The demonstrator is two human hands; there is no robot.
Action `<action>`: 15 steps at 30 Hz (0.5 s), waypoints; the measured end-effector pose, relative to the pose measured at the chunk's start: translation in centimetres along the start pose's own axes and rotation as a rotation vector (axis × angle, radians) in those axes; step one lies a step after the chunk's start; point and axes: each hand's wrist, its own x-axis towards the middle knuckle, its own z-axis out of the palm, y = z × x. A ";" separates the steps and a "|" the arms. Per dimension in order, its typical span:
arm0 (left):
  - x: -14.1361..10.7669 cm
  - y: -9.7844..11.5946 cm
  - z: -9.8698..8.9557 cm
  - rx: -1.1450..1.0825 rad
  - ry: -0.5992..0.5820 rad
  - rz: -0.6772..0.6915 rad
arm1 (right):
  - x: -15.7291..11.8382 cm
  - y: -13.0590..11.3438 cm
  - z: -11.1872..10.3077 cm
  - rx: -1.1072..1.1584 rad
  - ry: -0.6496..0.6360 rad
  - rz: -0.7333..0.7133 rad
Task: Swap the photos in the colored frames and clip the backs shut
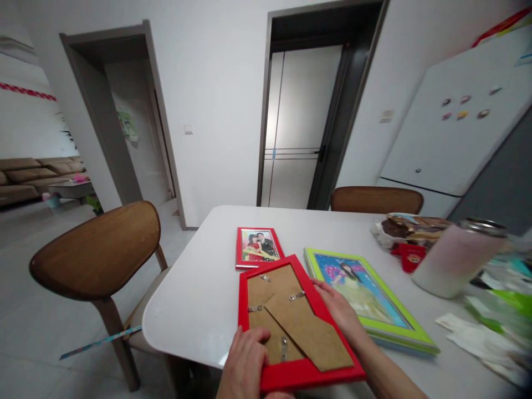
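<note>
Red frame: the red frame (pixel 297 327) is at the near side of the desk (pixel 187 293), back up; I cannot tell whether it touches the desktop.
Frame back: brown board (pixel 285 282) with metal clips (pixel 297 296) and a slanting stand flap (pixel 316 343).
Left hand: the left hand (pixel 246 363) is clamped on the near left corner, fingers over the border.
Right hand: the right hand (pixel 338 307) grips the right edge, its fingers partly hidden; the two hands are apart, on opposite sides.
Small red frame: the small red frame (pixel 260 246) lies picture up just beyond, showing two people.
Green frame: the green frame (pixel 361 293) lies to the right, picture up, showing a person in a pale gown.
Far right: a pink and white cup (pixel 457 260) stands beside a red packet (pixel 413 257); crumpled tissue (pixel 484 341) lies nearer.
Chairs: one brown chair (pixel 100 249) at left, another chair (pixel 376 199) at the far side.
</note>
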 end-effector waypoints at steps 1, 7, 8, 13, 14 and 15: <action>-0.3 -0.3 0.0 0.050 -0.024 0.026 | 0.3 -0.3 -0.3 -0.038 -0.003 0.019; -1.4 -1.4 -0.1 0.236 -0.045 0.142 | 1.6 0.1 1.8 -0.816 -0.070 -0.282; -1.5 -1.4 0.0 0.253 -0.028 0.164 | 2.0 0.4 2.7 -0.931 -0.063 -0.336; -2.0 -1.6 0.5 0.347 0.016 0.204 | 3.8 1.9 6.1 -1.184 -0.170 -0.300; -2.1 -1.6 0.7 0.359 0.012 0.194 | 4.1 2.2 6.3 -1.187 -0.183 -0.281; -2.2 -1.6 0.8 0.365 0.009 0.180 | 4.4 2.6 6.5 -1.186 -0.183 -0.263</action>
